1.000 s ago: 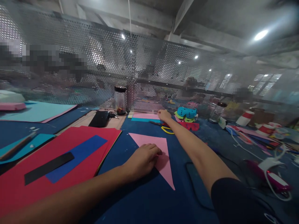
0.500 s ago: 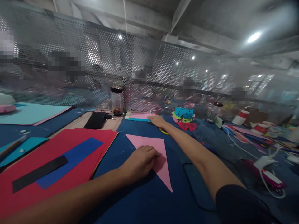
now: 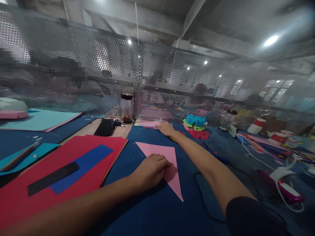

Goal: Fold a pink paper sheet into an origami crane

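At the far left, a stack of light blue paper sheets [image 3: 54,119] lies flat, then nearer in, a brown, stick-like tool [image 3: 21,157] rests on a teal sheet [image 3: 48,149]. Next come broad red sheets [image 3: 91,147], carrying a flat black strip [image 3: 52,178] that overlaps a longer blue strip [image 3: 85,168]. Behind them stands a clear jar with a dark lid [image 3: 127,109]. Now the middle: the left hand [image 3: 152,167], fingers curled inward, sits on a pink triangular sheet [image 3: 172,173], which lies flat on the dark blue surface [image 3: 152,213]; whether those fingers pinch anything, I can't tell. Farther back, the right hand [image 3: 166,128] reaches to the right end of flat pink strips [image 3: 146,123], its grip unclear. Just right sit bright blue cut-out pieces [image 3: 195,120], with a red cut-out piece [image 3: 199,134] in front.
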Available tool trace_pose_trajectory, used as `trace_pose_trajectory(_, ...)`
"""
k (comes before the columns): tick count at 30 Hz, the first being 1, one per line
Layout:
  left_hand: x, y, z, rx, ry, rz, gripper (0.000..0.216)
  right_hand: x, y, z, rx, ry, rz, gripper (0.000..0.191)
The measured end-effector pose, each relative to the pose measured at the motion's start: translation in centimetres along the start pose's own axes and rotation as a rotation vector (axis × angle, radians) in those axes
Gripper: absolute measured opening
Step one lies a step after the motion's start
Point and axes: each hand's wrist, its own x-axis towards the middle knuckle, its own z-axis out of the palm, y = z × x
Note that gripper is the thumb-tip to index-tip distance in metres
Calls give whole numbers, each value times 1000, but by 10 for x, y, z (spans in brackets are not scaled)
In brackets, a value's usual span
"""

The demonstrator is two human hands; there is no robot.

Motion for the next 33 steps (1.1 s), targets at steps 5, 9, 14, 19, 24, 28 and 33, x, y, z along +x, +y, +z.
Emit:
trace_pose_trajectory(5,-1,-1,1,-5,14,-14,27,-11,-4,-20,3,20,-31,56)
trace_pose_trajectory(9,0,-3,-3,23,50,-79,23,-49,-1,-44,-7,28,-99,47)
trace_pose_trajectory(14,4,-19,-9,101,106,-181,23,-122,7,-52,-42,-36,-199,29)
trace_pose_trajectory(19,4,-38,-7,137,100,-304,27,-166,11,-34,-87,-85,-256,41)
trace_pose_trajectory(24,3,-41,-6,144,113,-367,29,-165,18,-20,37,-20,-221,41)
trace_pose_trajectory(28,2,-43,-6,170,121,-385,35,-158,26,-14,129,-11,-193,44)
trace_pose_trajectory(33,1,-48,-6,168,74,-409,37,-155,31,-11,187,27,-207,43)
